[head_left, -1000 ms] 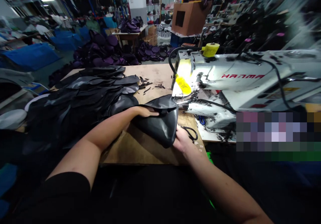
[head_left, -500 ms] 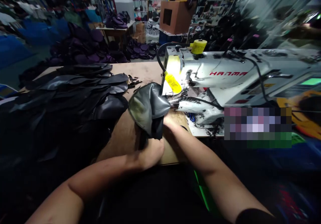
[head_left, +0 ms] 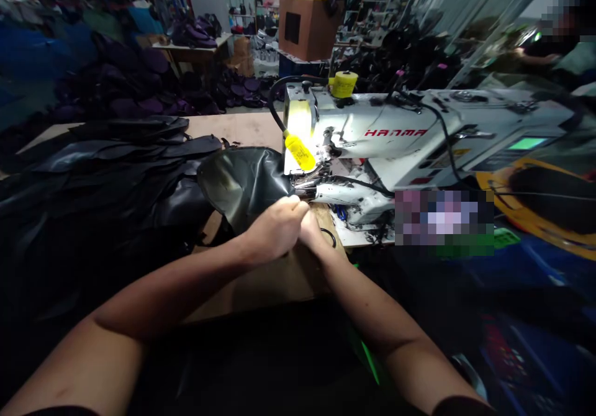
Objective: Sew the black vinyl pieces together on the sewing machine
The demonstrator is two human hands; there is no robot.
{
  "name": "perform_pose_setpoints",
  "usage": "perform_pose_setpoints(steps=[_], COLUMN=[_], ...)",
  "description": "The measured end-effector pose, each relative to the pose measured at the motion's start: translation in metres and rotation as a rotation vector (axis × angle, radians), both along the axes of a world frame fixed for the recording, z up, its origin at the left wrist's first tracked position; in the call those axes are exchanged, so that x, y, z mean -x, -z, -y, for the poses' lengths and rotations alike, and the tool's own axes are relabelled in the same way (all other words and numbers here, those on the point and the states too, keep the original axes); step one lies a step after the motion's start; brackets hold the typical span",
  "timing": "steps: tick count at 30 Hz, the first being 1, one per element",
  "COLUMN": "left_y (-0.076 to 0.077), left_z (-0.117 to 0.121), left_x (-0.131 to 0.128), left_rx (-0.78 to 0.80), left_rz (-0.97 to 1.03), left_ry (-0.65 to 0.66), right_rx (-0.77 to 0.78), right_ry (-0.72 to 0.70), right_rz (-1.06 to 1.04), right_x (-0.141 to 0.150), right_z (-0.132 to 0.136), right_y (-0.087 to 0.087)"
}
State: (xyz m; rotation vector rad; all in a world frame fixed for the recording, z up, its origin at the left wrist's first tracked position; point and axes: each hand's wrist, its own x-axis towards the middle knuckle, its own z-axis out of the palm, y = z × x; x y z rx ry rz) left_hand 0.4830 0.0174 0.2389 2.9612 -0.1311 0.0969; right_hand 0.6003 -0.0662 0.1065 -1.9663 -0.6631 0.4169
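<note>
A glossy black leather-like piece (head_left: 237,183) lies draped against the narrow lower arm of a white sewing machine (head_left: 354,124), beneath its lit head. My left hand (head_left: 274,226) is closed in a fist at the piece's near right edge, close to the machine's arm tip, gripping the material. Pressed up against it, my right hand (head_left: 309,225) is also closed; its fingertips are hidden behind the left hand, so what they pinch does not show clearly. The needle area is lost in glare behind a yellow-wrapped lamp (head_left: 300,151).
A large heap of black pieces (head_left: 93,174) covers the table's left side. Brown cardboard (head_left: 261,285) lies beneath my hands. An orange-rimmed round thing (head_left: 549,205) stands at right. Behind are purple piles (head_left: 139,81), a cardboard box (head_left: 310,28) and another person at far right.
My left hand has risen from below the piece to meet my right hand by the machine's arm. The black piece has turned and spreads further left. The whole view has shifted.
</note>
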Motion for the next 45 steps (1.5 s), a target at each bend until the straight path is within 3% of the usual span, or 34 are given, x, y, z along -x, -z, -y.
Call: perform_pose_setpoints(steps=[3, 7, 13, 19, 24, 26, 28, 31, 34, 37, 42, 45], left_y=[0.005, 0.031, 0.047, 0.054, 0.054, 0.048, 0.038, 0.018, 0.003, -0.001, 0.004, 0.004], left_z=[-0.021, -0.047, -0.053, -0.050, -0.045, -0.044, -0.047, -0.060, -0.071, -0.075, -0.070, -0.061], left_x=[-0.014, -0.022, -0.022, -0.020, -0.025, -0.034, -0.043, -0.051, -0.048, -0.043, -0.044, -0.050], left_rx=[-0.202, -0.334, -0.174, -0.135, -0.092, -0.140, -0.210, -0.295, -0.367, -0.412, -0.281, -0.315], left_rz=[0.185, 0.142, 0.108, -0.053, 0.119, 0.198, 0.192, 0.047, -0.117, -0.178, -0.157, -0.158], left_ry=[-0.119, -0.148, -0.204, -0.327, -0.474, -0.411, -0.230, 0.100, 0.278, 0.313, 0.243, 0.193], right_rx=[-0.156, -0.173, -0.184, -0.128, -0.016, 0.007, -0.016, -0.127, -0.220, -0.224, -0.167, -0.139], right_ry=[-0.049, -0.068, -0.094, 0.017, 0.036, 0.067, 0.101, 0.058, -0.062, -0.093, -0.095, -0.106], right_rz=[-0.086, -0.347, -0.244, -0.150, -0.030, -0.011, -0.008, -0.068, -0.282, -0.428, -0.365, -0.344], right_x=[-0.005, -0.012, -0.016, -0.014, -0.016, -0.015, -0.015, -0.016, -0.019, -0.019, -0.017, -0.024], right_z=[0.007, 0.016, 0.014, 0.000, -0.005, -0.007, -0.008, -0.005, 0.001, 0.005, 0.005, 0.000], right_y=[0.001, -0.001, 0.000, -0.005, -0.011, -0.014, -0.017, -0.021, -0.024, -0.027, -0.027, -0.024])
